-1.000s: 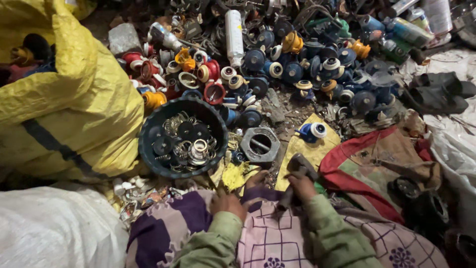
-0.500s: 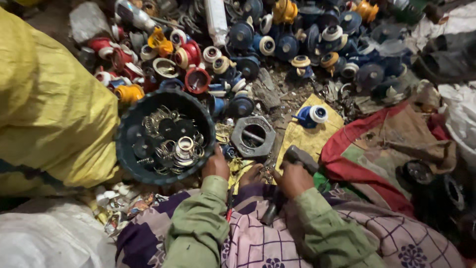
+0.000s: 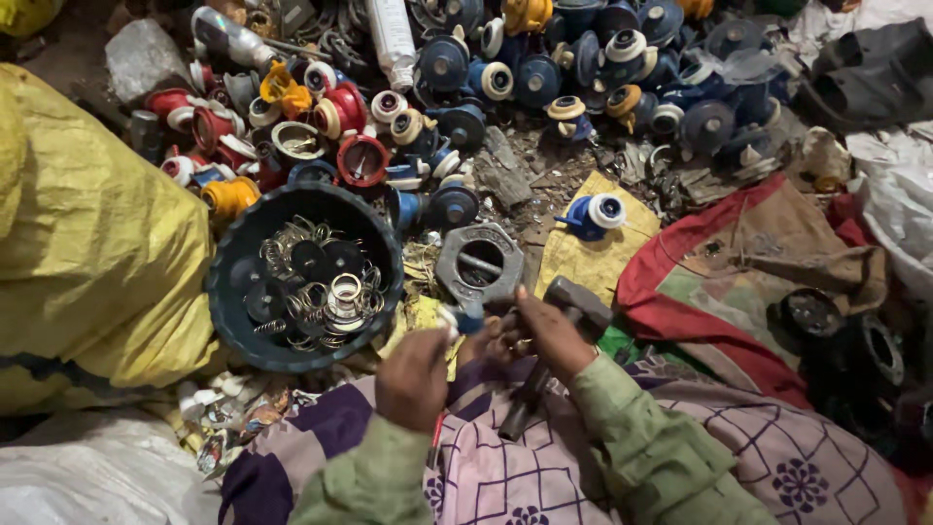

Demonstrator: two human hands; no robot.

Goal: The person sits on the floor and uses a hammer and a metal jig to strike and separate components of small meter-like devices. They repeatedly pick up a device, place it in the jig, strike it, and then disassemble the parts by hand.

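Hammer (image 3: 559, 340) first: it lies across the person's lap, its dark square head up near the grey ring, its handle running down and left over the pink checked cloth. The right hand (image 3: 539, 335) rests on it just below the head, fingers curled around the shaft, so that hand is closed on the hammer.

From the head camera, the one view there is, the left hand (image 3: 413, 374) sits just beside the right one, knuckles up, fingers bent inward. A small pale and blue piece (image 3: 462, 316) shows at its fingertips, and the hand appears pinched on it, though the grip itself is turned away from the camera. Both arms wear green sleeves (image 3: 641, 447).

Just above the hands lies a grey metal ring with a six-sided opening (image 3: 478, 262), flat on the ground. To its left stands a round dark tub (image 3: 233, 282) holding metal washers, rings and springs, with one white-rimmed part in the middle. A big yellow sack (image 3: 97, 243) presses against the tub's left side.

Beyond the ring a yellow scrap of cloth (image 3: 583, 262) carries a single blue and white cap (image 3: 595, 214). Further back the ground is heaped with similar round parts, red and orange ones (image 3: 340, 117) to the left, dark blue ones (image 3: 544, 78) to the right, with a white tube (image 3: 394, 39) lying among them. A red-edged brown cloth (image 3: 758, 253) lies bunched to the right of the lap, and black round parts (image 3: 855, 340) sit beside it.
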